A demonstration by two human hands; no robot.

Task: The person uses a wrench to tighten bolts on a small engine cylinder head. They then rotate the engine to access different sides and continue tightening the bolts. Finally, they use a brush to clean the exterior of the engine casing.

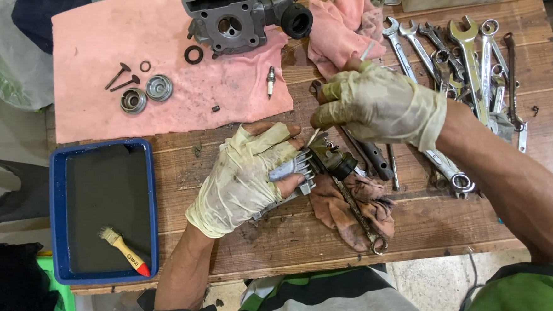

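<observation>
A small finned grey metal engine part [301, 169] was held down on the wooden plank counter [449, 227] by the left hand [244, 179], whose gloved fingers [280, 150] were clamped over its fins. It lay partly on a dirty pink rag [355, 210], just right of that hand. Above the part, the right hand [380, 104], also gloved, was closed with fingers together on a thin white-handled tool [366, 51], its tip hidden near the part's dark round end.

Beyond the finned part, a larger grey cylinder head [233, 14] had been set on a pink cloth [105, 52], with two round retainers [146, 93], two valves [121, 78] and a spark plug [270, 81] laid out beside it, so stripping was judged well advanced. To the left of the part, a blue tray of dark liquid [56, 213] held a brush [123, 250]; washing appeared still to be done. Spanners [465, 52] were spread to the right.
</observation>
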